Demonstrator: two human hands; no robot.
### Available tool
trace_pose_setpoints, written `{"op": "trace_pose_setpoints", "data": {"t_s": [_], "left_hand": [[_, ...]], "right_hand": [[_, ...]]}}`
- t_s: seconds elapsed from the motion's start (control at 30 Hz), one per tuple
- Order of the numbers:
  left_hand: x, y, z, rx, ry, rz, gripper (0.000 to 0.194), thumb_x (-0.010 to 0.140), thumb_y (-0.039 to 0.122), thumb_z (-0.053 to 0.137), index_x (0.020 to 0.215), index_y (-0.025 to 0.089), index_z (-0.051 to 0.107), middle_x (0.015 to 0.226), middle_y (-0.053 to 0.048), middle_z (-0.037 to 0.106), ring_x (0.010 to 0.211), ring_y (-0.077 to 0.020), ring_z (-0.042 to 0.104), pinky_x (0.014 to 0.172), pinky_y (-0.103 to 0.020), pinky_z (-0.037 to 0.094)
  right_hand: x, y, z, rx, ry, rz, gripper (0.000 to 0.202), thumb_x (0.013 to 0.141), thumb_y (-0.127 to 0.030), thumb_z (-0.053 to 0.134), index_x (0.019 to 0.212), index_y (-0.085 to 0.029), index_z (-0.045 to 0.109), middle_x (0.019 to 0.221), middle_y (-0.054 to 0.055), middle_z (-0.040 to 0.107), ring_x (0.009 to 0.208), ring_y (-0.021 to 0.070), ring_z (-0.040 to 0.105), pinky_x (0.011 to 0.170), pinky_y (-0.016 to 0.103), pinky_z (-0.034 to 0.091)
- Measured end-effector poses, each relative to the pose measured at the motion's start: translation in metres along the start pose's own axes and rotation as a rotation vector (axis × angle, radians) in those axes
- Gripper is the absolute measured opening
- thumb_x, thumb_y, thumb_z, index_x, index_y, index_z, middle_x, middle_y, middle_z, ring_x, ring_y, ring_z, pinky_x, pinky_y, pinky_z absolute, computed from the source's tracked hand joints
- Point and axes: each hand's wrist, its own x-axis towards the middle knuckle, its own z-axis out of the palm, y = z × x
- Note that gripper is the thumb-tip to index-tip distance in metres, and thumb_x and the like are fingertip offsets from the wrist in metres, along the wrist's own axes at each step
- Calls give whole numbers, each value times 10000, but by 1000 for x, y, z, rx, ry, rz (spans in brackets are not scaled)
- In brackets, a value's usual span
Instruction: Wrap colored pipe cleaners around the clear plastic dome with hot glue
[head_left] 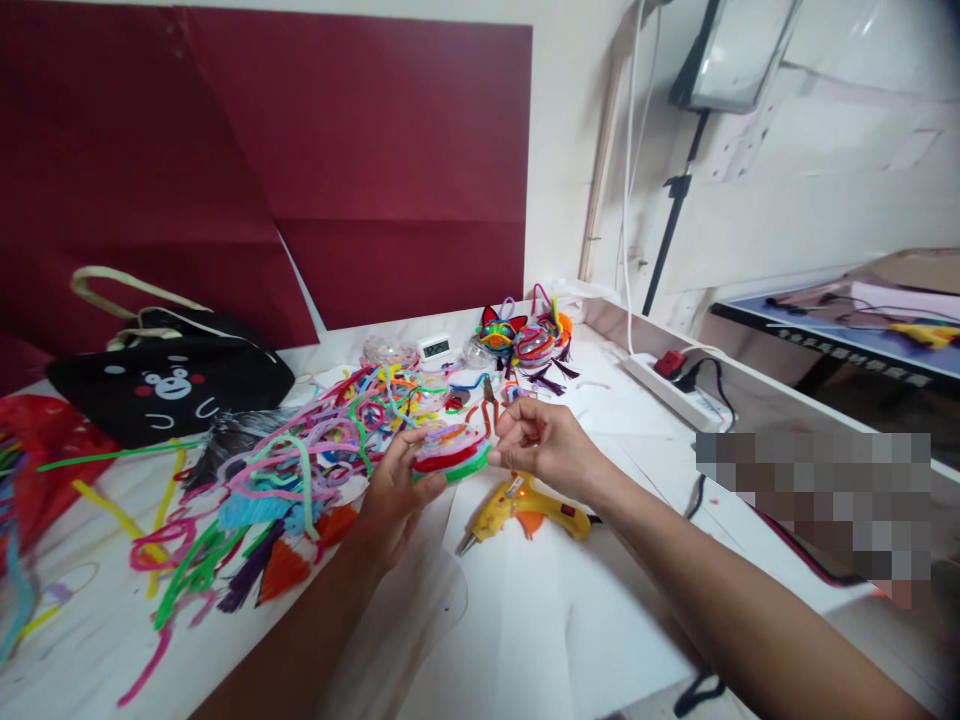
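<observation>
My left hand (pixel 397 495) is closed around the side of a rounded ornament (pixel 450 455) covered in rows of pipe cleaner, lilac and orange on top, red and green below. At its right edge my right hand (pixel 547 445) has thumb and fingers pinched at the end of the green pipe cleaner (pixel 472 467). Just below both hands a yellow glue gun (pixel 495 508) lies on the table, its small light lit and nozzle pointing left. Behind the ornament are pliers with orange handles (pixel 490 408), partly hidden by my right hand.
Loose pipe cleaners (pixel 300 470) and tassels (pixel 285 572) are heaped to the left. A black bag (pixel 172 385) stands behind them. Decorated ornaments (pixel 534 345) and a small digital display (pixel 434 348) sit at the back. A power strip (pixel 671 393) lies at right, near a pixelated patch.
</observation>
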Motion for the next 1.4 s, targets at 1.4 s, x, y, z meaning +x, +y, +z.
{"op": "trace_pose_setpoints", "data": {"t_s": [1.4], "left_hand": [[2,-4,3,176,-6,24,610,650,364,800,1178,162,573,1276,-119,636,1230,-321,549,1005,-403,442]], "right_hand": [[5,19,7,118,-114,14,641,575,-258,858,1082,-239,465,914,-22,559,755,119,590,713,271,464]]}}
